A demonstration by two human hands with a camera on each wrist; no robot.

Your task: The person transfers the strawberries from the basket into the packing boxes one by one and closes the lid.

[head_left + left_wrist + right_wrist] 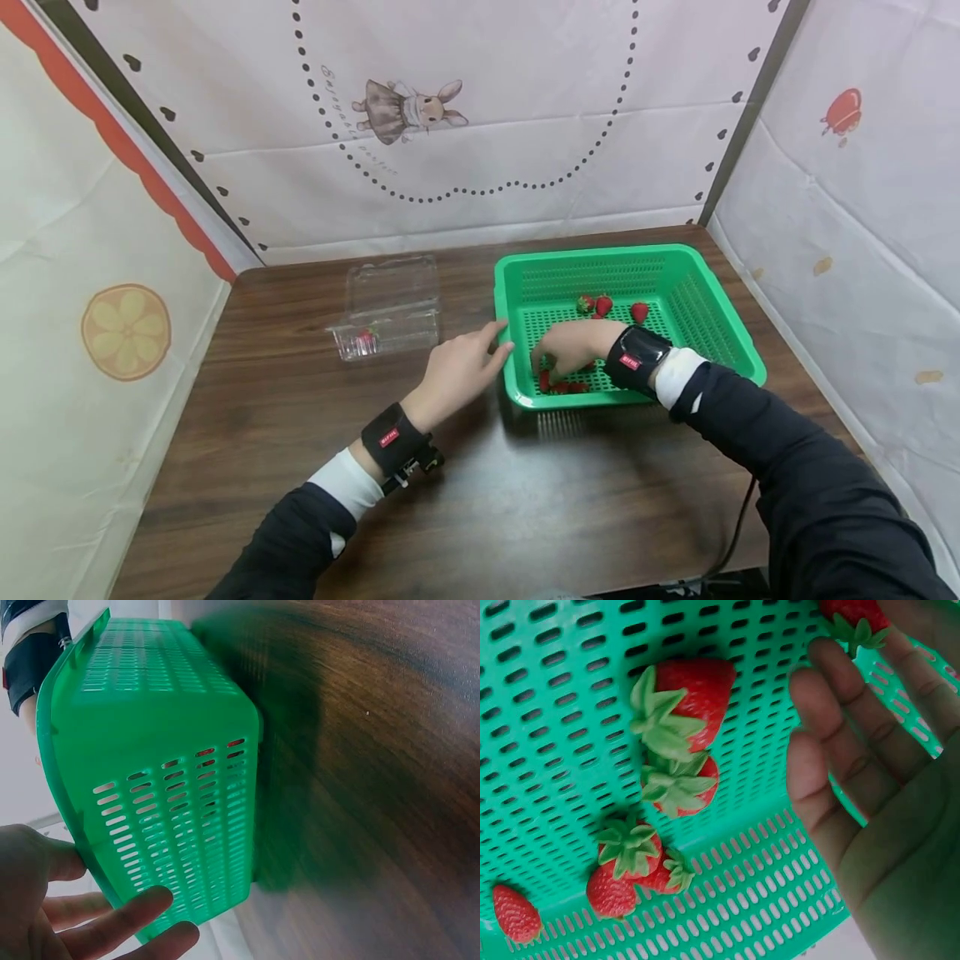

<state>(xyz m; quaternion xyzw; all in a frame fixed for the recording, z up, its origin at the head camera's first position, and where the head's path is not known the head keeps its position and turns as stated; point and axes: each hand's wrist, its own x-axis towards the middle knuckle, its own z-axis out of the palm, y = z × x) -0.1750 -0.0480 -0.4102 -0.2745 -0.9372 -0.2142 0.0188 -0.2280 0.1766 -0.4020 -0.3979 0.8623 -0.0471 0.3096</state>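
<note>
A green slotted basket [723,321] stands on the dark wooden table [300,433] with several strawberries inside. Three lie at its far side [603,306]; others lie at the front left [562,387]. My right hand [547,367] reaches down into that front-left corner. In the right wrist view its fingers [832,697] are loosely straight, beside a cluster of strawberries [686,784], with one more strawberry [855,616] at the fingertips. My left hand [491,342] rests with straight fingers [120,919] against the basket's outer left wall [172,810].
A clear plastic clamshell box [390,312] stands open left of the basket, holding one strawberry [366,336]. Printed cloth walls close in the table at the left, back and right. A black cable [738,525] hangs off the front edge.
</note>
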